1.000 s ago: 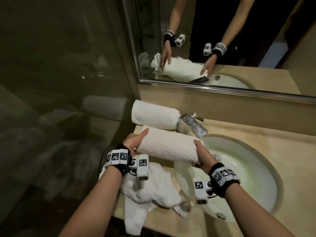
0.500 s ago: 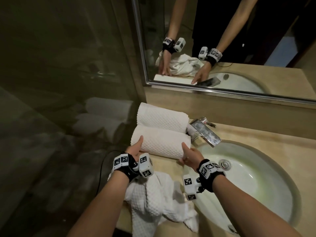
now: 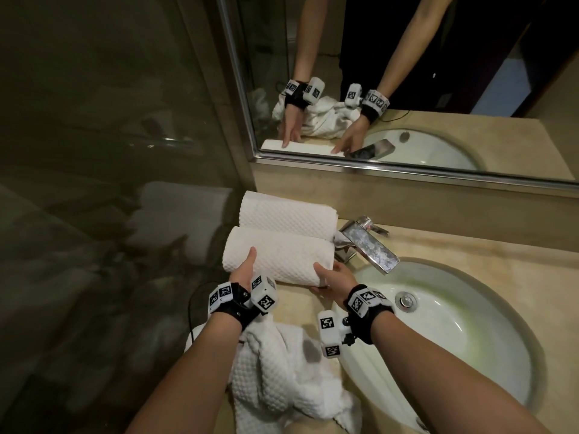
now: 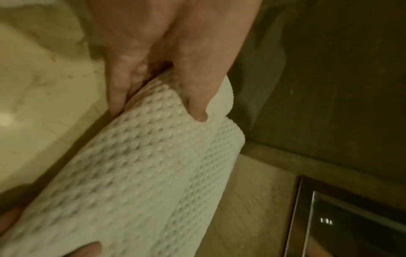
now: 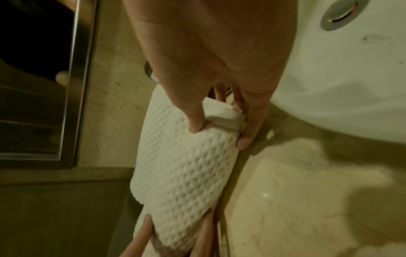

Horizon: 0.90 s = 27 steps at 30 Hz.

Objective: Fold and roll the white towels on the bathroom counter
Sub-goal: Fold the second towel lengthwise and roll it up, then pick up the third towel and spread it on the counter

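Note:
A rolled white waffle towel (image 3: 282, 255) lies on the beige counter (image 3: 470, 245), right in front of a second rolled towel (image 3: 286, 213) by the wall. My left hand (image 3: 246, 269) grips its left end, thumb on top (image 4: 197, 104), fingers under the roll (image 4: 118, 97). My right hand (image 3: 333, 277) grips its right end, thumb on the roll (image 5: 195, 121), fingers round the end (image 5: 248, 132). A loose crumpled white towel (image 3: 282, 377) lies on the counter's near edge under my forearms.
A chrome faucet (image 3: 366, 242) stands just right of the rolls, over the white oval sink (image 3: 454, 339). A mirror (image 3: 407, 89) hangs above the backsplash. A dark glass wall (image 3: 109, 183) closes off the left side. A black cable (image 3: 194, 308) hangs off the counter's left edge.
Both hands carried the rolled towel back and left from over the sink and set it against the first roll; they still grip its ends.

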Motion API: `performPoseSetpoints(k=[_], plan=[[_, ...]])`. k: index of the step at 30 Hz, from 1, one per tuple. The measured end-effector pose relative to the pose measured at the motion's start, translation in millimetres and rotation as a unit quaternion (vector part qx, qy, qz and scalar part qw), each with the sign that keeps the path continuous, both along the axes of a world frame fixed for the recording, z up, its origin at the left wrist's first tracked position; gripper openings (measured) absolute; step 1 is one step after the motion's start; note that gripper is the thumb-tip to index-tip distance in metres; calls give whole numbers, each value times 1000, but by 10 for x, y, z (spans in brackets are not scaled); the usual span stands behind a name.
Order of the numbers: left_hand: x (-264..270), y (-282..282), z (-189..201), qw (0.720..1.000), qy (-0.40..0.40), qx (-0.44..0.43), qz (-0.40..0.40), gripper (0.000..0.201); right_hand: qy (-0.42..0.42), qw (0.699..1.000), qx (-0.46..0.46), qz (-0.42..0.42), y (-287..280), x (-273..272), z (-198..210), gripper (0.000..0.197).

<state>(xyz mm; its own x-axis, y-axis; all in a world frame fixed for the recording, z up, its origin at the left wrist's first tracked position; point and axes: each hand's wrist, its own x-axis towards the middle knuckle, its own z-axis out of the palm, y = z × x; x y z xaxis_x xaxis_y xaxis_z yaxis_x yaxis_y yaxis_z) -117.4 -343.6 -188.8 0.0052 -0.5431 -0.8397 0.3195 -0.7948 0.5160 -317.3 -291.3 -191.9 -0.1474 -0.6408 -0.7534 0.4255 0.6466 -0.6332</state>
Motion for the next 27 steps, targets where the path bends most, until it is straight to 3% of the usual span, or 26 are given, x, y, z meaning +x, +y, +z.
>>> performPoseSetpoints(k=[5,9,11,13,16,18,19,22,25,27], plan=[[48,-11,43,998,-49,16,-39,53,52,998,22,39,66,-25,0,29],[111,52,85,975,-145,-7,-170,46,82,996,-1,44,269,-113,-21,28],[170,111,105,927,-233,-47,-291,46,114,991,-7,68,410,-147,-67,32],[221,200,180,853,-312,-92,-409,49,134,983,2,129,576,-162,-101,33],[259,405,406,751,-358,-103,-546,65,110,959,-1,260,814,-113,-104,40],[285,549,485,700,-364,-87,-607,77,119,940,-8,319,932,-50,-116,49],[296,598,483,691,-363,-88,-619,81,130,933,-17,336,967,-25,-123,53],[310,753,460,699,-378,-124,-595,84,132,927,-56,345,1074,56,-93,53],[275,873,445,681,-420,-157,-579,67,119,930,-67,341,1187,78,-70,49],[249,947,434,685,-436,-166,-560,58,141,928,-63,340,1244,77,-73,44]])
